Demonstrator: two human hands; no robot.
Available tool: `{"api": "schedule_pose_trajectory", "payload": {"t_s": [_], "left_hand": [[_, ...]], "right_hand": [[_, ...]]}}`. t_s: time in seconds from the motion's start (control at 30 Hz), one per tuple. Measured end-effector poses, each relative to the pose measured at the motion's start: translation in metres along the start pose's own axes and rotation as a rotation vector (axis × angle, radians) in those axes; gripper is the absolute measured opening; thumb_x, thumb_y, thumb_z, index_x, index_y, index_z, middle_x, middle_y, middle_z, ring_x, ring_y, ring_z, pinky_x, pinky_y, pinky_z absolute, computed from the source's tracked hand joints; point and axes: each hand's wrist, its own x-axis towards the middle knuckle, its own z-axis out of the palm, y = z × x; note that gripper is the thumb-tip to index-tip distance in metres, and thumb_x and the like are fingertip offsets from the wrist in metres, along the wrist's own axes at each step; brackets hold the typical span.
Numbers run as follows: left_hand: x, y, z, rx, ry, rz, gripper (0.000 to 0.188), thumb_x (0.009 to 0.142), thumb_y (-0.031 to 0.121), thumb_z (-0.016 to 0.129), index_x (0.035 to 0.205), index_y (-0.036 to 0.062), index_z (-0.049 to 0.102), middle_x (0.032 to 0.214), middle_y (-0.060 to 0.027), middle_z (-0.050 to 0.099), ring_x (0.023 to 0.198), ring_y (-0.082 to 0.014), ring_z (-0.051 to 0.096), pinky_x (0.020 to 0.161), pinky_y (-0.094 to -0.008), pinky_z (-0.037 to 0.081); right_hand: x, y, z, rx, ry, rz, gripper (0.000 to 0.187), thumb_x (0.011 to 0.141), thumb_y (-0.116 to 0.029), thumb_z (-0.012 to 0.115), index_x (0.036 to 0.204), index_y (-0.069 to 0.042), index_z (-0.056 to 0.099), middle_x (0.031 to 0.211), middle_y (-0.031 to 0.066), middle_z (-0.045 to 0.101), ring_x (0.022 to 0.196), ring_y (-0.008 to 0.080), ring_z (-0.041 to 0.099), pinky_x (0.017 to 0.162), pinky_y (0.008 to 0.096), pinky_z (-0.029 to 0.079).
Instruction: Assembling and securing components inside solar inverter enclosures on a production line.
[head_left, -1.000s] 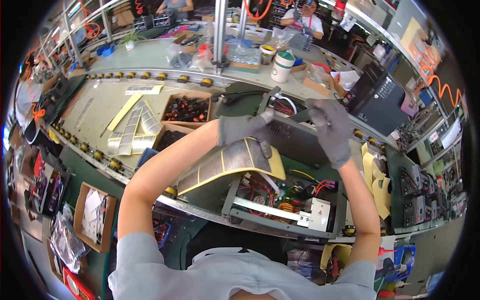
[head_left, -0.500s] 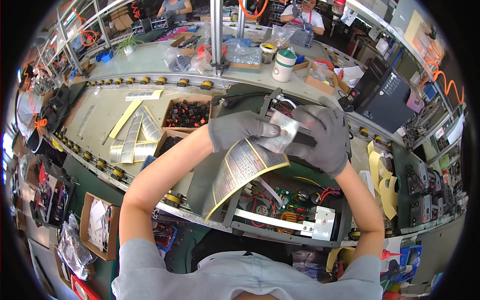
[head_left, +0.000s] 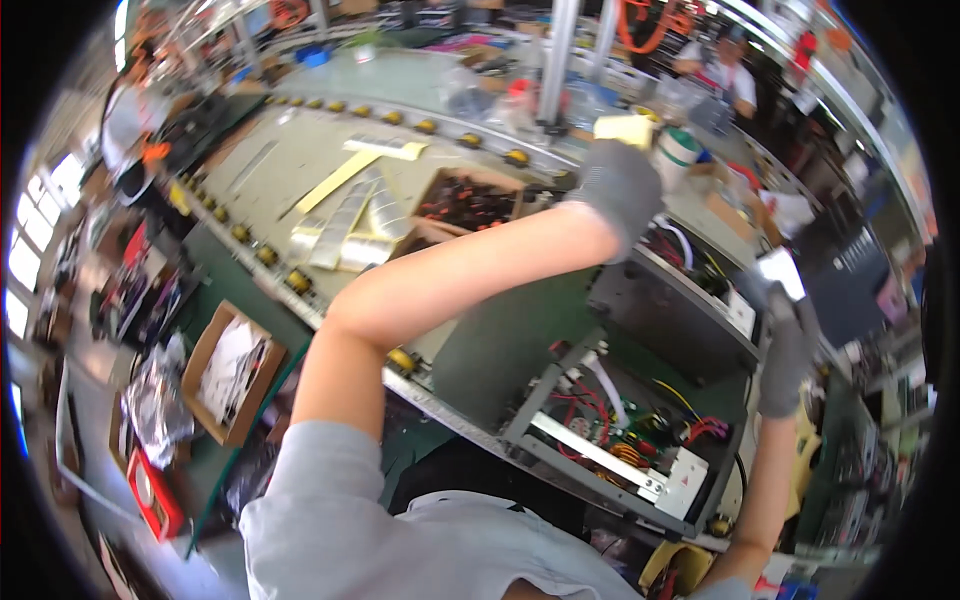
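My left hand (head_left: pixel 622 195), in a grey glove, is stretched out over the far side of the bench. It grips a label sheet whose yellow backing (head_left: pixel 625 130) shows beyond the knuckles; the fingers themselves are mostly hidden. Off to the right, my gloved right hand (head_left: pixel 786 355) pinches a small shiny label (head_left: pixel 781 273) that catches bright light. Between my arms an open dark metal case (head_left: pixel 555 450) holds a circuit board (head_left: pixel 640 445), coloured wires and a white bracket. A second open case (head_left: pixel 680 315) stands right behind it.
More silver label sheets (head_left: pixel 350 215) lie on the bench at left, near a cardboard box of small black and orange parts (head_left: pixel 468 200). A roller track (head_left: pixel 425 127) runs behind. A white tub (head_left: pixel 674 155) stands past my left hand. Another person (head_left: pixel 730 80) works at the far right.
My hands have parted: the left went up and away with the label sheet, the right moved right with the shiny label. The view has turned, and the second case is now uncovered.
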Motion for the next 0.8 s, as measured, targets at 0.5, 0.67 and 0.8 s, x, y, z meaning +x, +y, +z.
{"api": "schedule_pose_trajectory", "payload": {"t_s": [0.5, 0.67, 0.8], "left_hand": [[0.069, 0.075, 0.093, -0.343, -0.062, 0.509, 0.055, 0.069, 0.053, 0.067, 0.094, 0.0028, 0.065, 0.101, -0.0132, 0.058, 0.095, -0.0284, 0.060, 0.079, -0.0402, 0.050], [0.113, 0.089, 0.106, -0.361, 0.008, 0.478, 0.059, 0.084, 0.058, 0.048, 0.092, 0.0034, 0.067, 0.101, -0.0122, 0.058, 0.094, -0.0287, 0.060, 0.081, -0.0402, 0.048], [0.118, 0.087, 0.108, -0.489, -0.014, 0.490, 0.057, 0.093, 0.054, 0.035, 0.097, 0.0081, 0.069, 0.099, -0.0139, 0.058, 0.089, -0.0310, 0.060, 0.080, -0.0417, 0.047]], "right_hand": [[-0.003, 0.078, -0.018, -0.167, -0.511, -0.106, 0.019, 0.074, -0.017, 0.068, 0.082, -0.001, 0.060, 0.067, 0.0065, 0.053, 0.064, 0.0137, 0.052, 0.059, 0.0270, 0.041], [0.001, 0.112, 0.001, -0.339, -0.524, -0.386, 0.017, 0.075, -0.015, 0.071, 0.083, -0.003, 0.062, 0.070, 0.0102, 0.058, 0.062, 0.0211, 0.059, 0.058, 0.0312, 0.045], [0.008, 0.149, 0.027, -0.266, -0.389, -0.316, 0.016, 0.075, -0.014, 0.070, 0.083, -0.004, 0.062, 0.071, 0.0112, 0.058, 0.060, 0.0234, 0.059, 0.056, 0.0323, 0.046]]}}
